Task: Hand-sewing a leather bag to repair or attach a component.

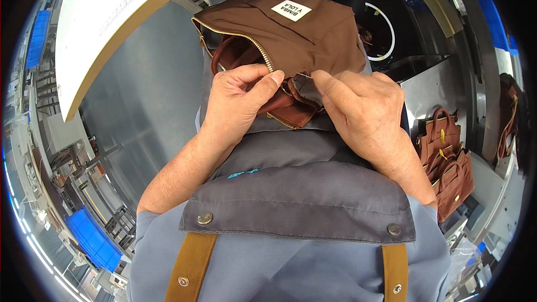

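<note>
A brown fabric bag (pixel 313 33) with a white label lies across my lap, on grey cloth (pixel 291 145). Its gold zipper (pixel 251 42) curves down toward my hands, with reddish-brown leather parts (pixel 293 109) inside and below. My left hand (pixel 240 98) is closed, thumb and forefinger pinching the bag's edge at the lower end of that zipper. My right hand (pixel 363 112) is closed just right of it, fingertips on a thin needle-like item (pixel 304 75) at the bag's edge; whether this is needle or thread I cannot tell.
A white curved board (pixel 100 5) with a tan edge arches at upper left. Several brown leather handbags (pixel 450 184) stand at right beside metal surfaces (pixel 419 98). A black bucket-like container with a white rim (pixel 390 31) is behind the bag. Blue bins (pixel 92 237) sit at the edges.
</note>
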`<state>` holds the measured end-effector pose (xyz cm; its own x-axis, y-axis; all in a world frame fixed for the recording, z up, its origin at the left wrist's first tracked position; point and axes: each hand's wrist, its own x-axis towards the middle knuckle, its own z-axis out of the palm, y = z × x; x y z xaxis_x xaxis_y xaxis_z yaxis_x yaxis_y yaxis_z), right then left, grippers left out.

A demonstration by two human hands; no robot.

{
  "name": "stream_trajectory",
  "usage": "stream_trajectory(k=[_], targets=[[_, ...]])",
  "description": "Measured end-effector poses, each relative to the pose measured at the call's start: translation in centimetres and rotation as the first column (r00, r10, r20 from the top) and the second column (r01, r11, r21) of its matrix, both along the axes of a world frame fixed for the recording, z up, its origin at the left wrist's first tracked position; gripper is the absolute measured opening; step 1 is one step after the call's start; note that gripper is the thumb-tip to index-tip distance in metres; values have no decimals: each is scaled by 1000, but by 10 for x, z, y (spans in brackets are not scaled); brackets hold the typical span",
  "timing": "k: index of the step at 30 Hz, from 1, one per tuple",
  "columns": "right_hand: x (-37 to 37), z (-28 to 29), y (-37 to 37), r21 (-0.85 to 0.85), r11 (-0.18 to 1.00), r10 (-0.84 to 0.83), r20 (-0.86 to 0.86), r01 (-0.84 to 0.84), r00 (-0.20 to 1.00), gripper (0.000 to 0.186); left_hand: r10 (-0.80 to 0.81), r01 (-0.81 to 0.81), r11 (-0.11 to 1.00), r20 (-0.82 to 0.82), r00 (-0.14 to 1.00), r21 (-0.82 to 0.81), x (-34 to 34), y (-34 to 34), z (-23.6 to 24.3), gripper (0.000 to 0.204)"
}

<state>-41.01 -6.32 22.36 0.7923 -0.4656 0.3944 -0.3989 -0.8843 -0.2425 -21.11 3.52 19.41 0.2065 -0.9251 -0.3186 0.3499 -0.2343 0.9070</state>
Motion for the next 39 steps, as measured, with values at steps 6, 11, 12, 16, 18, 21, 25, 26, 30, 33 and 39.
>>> stream_trajectory(k=[6,11,12,16,18,21,25,26,30,33,39], targets=[[0,-18,1,-18,1000,24,103,-22,994,28,16,-16,999,-6,1000,42,-1,0,2,19],[4,-30,7,178,984,-8,197,-28,980,19,-7,10,999,-89,996,35,2,0,-7,19],[5,-33,7,220,975,-29,233,-23,972,19,4,-2,1000,-125,992,18,1,0,-8,19],[7,-33,6,325,943,-29,294,-72,955,14,-7,13,999,-150,989,38,4,0,-8,19],[7,-34,4,393,912,-11,316,-120,949,10,-34,37,999,-187,982,13,5,-1,-8,19],[10,-36,4,468,870,-25,358,-156,933,7,-23,21,1000,-212,977,-14,2,-2,-3,18],[11,-38,5,488,861,-50,362,-144,931,5,-48,47,999,-211,976,-9,0,-2,-1,17],[11,-39,6,540,827,-69,376,-158,924,4,-46,43,999,-206,978,-15,0,-2,-1,17],[12,-42,7,648,734,-126,426,-205,896,7,-47,47,999,-169,985,-1,-1,-2,-1,16],[13,-40,8,781,555,-360,537,-287,763,11,-35,41,997,-92,995,61,-7,-1,1,16],[4,-29,-4,653,754,-203,340,-75,918,9,-77,80,996,-60,995,49,-5,1,1,19]])
